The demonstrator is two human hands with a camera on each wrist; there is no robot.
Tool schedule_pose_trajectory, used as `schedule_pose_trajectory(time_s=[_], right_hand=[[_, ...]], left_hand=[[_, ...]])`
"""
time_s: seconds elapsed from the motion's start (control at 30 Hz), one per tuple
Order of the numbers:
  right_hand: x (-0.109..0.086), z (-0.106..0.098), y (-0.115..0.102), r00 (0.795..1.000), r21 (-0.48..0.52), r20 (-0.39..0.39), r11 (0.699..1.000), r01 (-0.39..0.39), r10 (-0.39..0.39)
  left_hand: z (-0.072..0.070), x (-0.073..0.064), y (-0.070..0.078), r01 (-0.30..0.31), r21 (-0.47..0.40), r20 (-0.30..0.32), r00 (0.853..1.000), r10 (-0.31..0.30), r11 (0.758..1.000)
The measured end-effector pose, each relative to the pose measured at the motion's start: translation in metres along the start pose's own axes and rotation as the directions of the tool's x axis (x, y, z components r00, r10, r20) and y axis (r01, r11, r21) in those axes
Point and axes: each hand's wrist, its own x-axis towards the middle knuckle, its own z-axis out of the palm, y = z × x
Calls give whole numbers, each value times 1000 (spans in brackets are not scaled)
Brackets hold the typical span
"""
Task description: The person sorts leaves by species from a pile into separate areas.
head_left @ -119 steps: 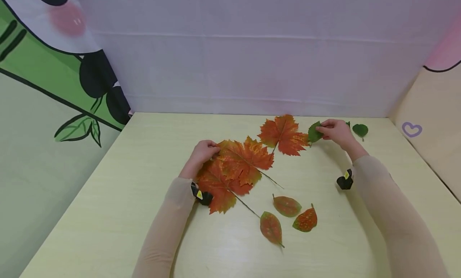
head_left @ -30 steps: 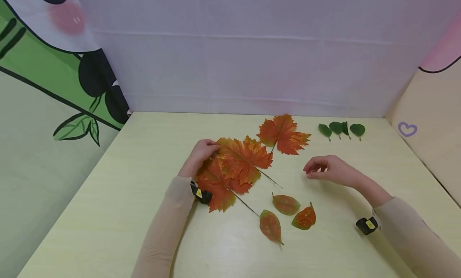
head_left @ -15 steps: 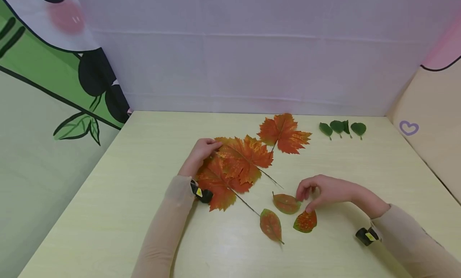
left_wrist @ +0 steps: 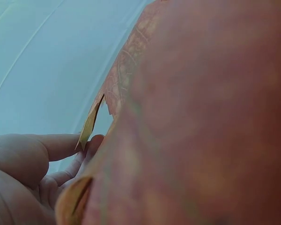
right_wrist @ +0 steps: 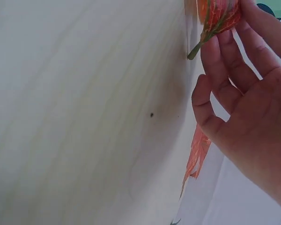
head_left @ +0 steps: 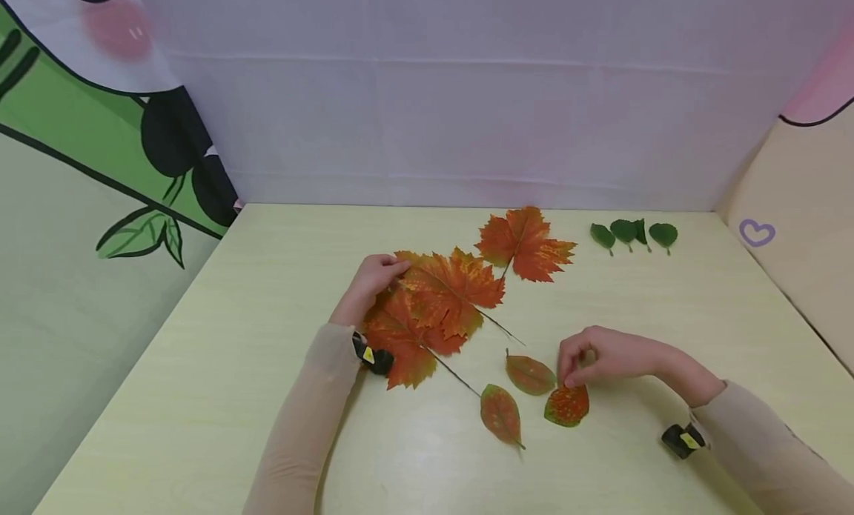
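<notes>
My left hand (head_left: 371, 281) pinches the upper-left edge of an orange-red maple leaf (head_left: 454, 289), which overlaps a second maple leaf (head_left: 400, 341). In the left wrist view a leaf tip (left_wrist: 88, 126) sits between thumb and fingers, while a blurred leaf covers the right side. On the right, my right hand (head_left: 610, 354) pinches the stem end of a small red leaf with a green edge (head_left: 567, 407). That leaf's stem (right_wrist: 194, 50) shows beside the fingers in the right wrist view. Just left of this hand lies a small reddish-green leaf (head_left: 530, 374).
Another small reddish-green leaf (head_left: 500, 415) lies nearer the front. A third maple leaf (head_left: 523, 244) is at the back. Several small green leaves, including a rounded one (head_left: 663, 235), form a row at the back right of the table (head_left: 220, 396). Behind hangs a pale cloth (head_left: 427, 115).
My right hand has left the green leaf in the back row, come forward, and taken the small red leaf by its stem end. The left hand stays at the maple leaf.
</notes>
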Motion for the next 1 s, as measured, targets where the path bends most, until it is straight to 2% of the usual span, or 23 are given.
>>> schedule_pose_trajectory(time_s=[0.13,0.37,0.7,0.9,1.0], right_hand=[[-2,-2,-3,999,-2,-18,999,-51,51],[-8,-10,-4,995,29,-39,995,-96,97],[-25,-32,10,983,86,-99,986,-145,153],[-44,-53,27,967,112,-178,980,-164,182],[-56,-64,35,950,125,-222,973,-196,220]], left_hand=[[0,0,0,-5,0,2,1000,5,1000],[0,-1,1,-11,13,-2,1000,11,1000],[-1,1,1,1,30,7,1000,-1,1000],[0,1,1,-1,29,1,1000,1,1000],[0,1,1,-6,27,-2,1000,6,1000]])
